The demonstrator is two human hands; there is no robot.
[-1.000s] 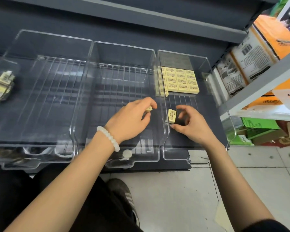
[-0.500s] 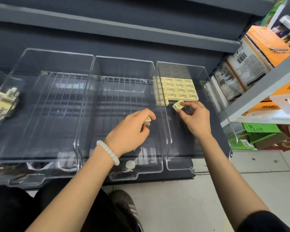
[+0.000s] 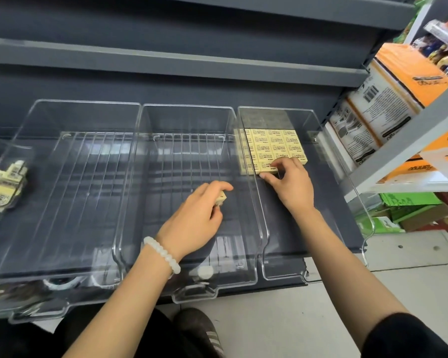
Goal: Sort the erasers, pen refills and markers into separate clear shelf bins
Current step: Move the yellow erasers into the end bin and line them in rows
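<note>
The right-hand clear bin is the one to watch, and everything else sits around it. At the back of that bin lies a tidy block of yellow erasers, laid flat in rows with their printed faces up. The right hand reaches into the bin and pinches 1 more eraser between thumb and fingertips, setting it at the front-left corner of the block, touching its neighbours. Just left of that bin, over the middle bin, the left hand hovers with its fingers curled around a spare eraser, only a corner of it showing; a white bead bracelet circles that wrist. Left again stands a third bin, holding nothing I can make out, and far left of all 3 a loose heap of erasers lies in another clear container. To seat this piece well, I would say the thumb should nudge it flush against the row, label up like the rest, then lift straight off so nothing skews. The spare in the left hand looks ready to pass across next. No refills or markers are visible, so the sorting seems early.
</note>
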